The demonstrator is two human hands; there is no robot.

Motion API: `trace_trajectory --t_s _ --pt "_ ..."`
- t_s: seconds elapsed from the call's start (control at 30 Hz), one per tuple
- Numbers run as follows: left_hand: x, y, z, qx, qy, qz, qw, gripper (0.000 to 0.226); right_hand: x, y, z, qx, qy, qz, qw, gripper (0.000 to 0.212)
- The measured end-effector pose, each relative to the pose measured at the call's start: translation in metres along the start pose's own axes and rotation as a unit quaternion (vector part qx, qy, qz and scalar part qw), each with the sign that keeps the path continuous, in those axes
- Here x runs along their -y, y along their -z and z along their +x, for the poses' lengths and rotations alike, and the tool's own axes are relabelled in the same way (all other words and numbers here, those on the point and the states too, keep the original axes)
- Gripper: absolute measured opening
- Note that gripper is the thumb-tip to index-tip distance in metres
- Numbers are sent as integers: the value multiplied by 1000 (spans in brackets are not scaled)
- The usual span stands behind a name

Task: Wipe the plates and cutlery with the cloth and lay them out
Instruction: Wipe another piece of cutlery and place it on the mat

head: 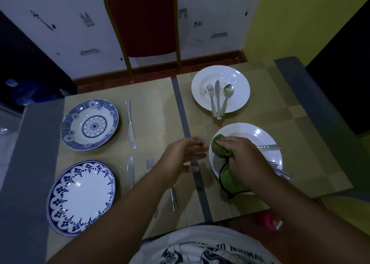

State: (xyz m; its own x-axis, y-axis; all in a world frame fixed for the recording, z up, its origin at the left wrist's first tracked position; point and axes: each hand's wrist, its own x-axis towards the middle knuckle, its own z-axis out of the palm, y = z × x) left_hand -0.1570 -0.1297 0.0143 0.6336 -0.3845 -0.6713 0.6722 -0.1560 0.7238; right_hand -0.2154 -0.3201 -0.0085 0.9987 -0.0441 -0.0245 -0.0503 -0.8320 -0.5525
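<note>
My right hand [243, 157] grips a green cloth [221, 150] on the near white plate [258, 135], where cutlery [268, 147] pokes out from under the hand. My left hand [186, 155] hovers with loose fingers just left of that plate, holding nothing. A far white plate [236, 77] carries a fork, knife and spoon [218, 99]. On the left lie a blue patterned bowl plate [90, 124] with a knife [130, 123] beside it, and a blue-rimmed plate [80, 195] with a knife [130, 171] and fork [149, 164].
Tan placemats [154, 111] cover a grey table [30, 153]. A red chair [143, 23] stands at the far side. A red object [268, 220] lies on the floor near the table's front right edge.
</note>
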Motion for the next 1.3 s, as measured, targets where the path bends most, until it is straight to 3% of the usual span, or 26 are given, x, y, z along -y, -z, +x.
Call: trace_trajectory --t_s 0.37,0.47,0.57,0.67,0.77,0.93,1.0,1.1,1.3 --pt "16 18 -3 -53 -19 -163 985 18 36 -4 13 -2 36 -3 999 49" --pt "17 23 2 -70 7 -182 981 26 47 -5 18 -16 64 36 997 35" --pt "19 31 7 -46 24 -262 964 28 56 -9 18 -27 72 79 994 48" --pt "21 38 10 -22 21 -314 949 27 58 -5 21 -3 64 42 997 39" --pt "22 45 10 -36 14 -308 951 26 50 -8 27 74 80 -3 994 45" --pt "22 58 15 -80 10 -178 981 20 63 -24 35 50 62 76 994 44" --pt "20 64 19 -110 8 -127 986 20 68 -25 44 66 69 36 995 37" --pt "15 74 31 -133 10 -101 986 22 72 -24 58 82 96 -16 992 44" --pt "-9 103 67 -147 15 -75 986 12 73 -41 88 80 79 9 994 38"
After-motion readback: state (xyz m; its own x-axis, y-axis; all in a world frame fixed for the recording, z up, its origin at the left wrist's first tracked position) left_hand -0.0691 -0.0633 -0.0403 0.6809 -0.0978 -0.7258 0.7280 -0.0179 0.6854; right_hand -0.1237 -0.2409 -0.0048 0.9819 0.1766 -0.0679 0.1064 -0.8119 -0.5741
